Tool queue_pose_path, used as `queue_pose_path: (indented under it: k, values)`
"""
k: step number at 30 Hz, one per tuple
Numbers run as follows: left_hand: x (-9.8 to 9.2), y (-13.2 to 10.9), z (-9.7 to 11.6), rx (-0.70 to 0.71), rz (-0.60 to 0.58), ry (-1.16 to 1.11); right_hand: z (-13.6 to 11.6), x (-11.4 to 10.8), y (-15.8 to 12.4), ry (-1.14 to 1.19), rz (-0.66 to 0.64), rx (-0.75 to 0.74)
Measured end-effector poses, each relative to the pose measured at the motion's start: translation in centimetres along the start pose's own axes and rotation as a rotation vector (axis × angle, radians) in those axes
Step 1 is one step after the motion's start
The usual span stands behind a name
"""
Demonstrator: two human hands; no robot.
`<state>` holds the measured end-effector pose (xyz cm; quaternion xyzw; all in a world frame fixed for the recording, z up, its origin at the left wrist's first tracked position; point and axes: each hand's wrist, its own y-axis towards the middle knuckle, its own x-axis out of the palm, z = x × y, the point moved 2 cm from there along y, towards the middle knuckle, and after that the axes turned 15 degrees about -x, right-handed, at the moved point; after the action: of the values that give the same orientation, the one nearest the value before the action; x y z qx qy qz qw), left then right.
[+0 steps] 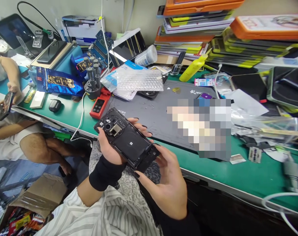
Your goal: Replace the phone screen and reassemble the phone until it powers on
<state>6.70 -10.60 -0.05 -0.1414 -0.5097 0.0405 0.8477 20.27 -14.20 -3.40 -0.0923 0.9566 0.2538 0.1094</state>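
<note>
Black, rectangular, opened smartphone (130,139), tilted at the front edge of the green workbench (237,183), left hand (109,149) palm-up, cradling its camera end, right hand (167,177) grasping the opposite end, flat grey mat (161,114) beyond.

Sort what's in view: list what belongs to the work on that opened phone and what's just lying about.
Belongs to the job:
opened phone, in the left hand, with the right hand at its lower end
grey mat, probably the work surface
red device with buttons, possibly a tool

Apparently just lying about:
blue packet
small black case
yellow bottle
bubble wrap
cardboard box
</note>
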Motion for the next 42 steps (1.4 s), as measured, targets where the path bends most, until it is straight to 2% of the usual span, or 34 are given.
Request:
queue_pose_path:
  k: [4, 8, 19, 24, 30, 32, 34, 36, 38, 40, 42]
  values:
    - [0.0, 0.1, 0.0, 0.001, 0.007, -0.005, 0.4, 0.0, -0.5, 0.093, 0.028, 0.065]
    - [-0.2, 0.1, -0.3, 0.019, -0.031, -0.03, 1.0, 0.2, -1.0, 0.209, -0.005, 0.133]
    - [-0.1, -0.8, -1.4, 0.035, -0.121, -0.053, 2.8, 0.4, -3.8, 0.167, 0.115, 0.23]
    - [-0.1, -1.0, -1.7, 0.02, -0.188, -0.024, 3.7, 0.1, -5.0, 0.219, 0.085, 0.325]
    - [0.2, -0.8, -1.6, -0.036, -0.183, -0.05, 3.4, -0.4, -5.8, 0.185, 0.08, 0.365]
    - [0.5, -0.6, -1.5, -0.028, -0.113, -0.081, 2.8, -0.5, -5.2, 0.12, 0.074, 0.328]
    - [0.7, -0.3, -1.6, 0.014, 0.032, -0.105, 2.0, -0.6, -4.0, 0.046, 0.067, 0.222]
    - [0.8, -0.1, -1.9, 0.053, 0.188, -0.107, 1.3, -0.5, -2.5, -0.002, 0.01, 0.09]
    - [0.6, 0.1, -2.3, 0.051, 0.29, -0.048, 1.1, -0.2, -1.3, -0.015, -0.078, 0.013]
    - [0.2, 0.3, -2.4, 0.046, 0.326, 0.095, 1.3, 0.0, -0.8, 0.032, -0.119, 0.02]
    - [-0.4, 0.4, -2.2, 0.075, 0.307, 0.295, 1.6, 0.0, -0.8, 0.187, -0.07, 0.119]
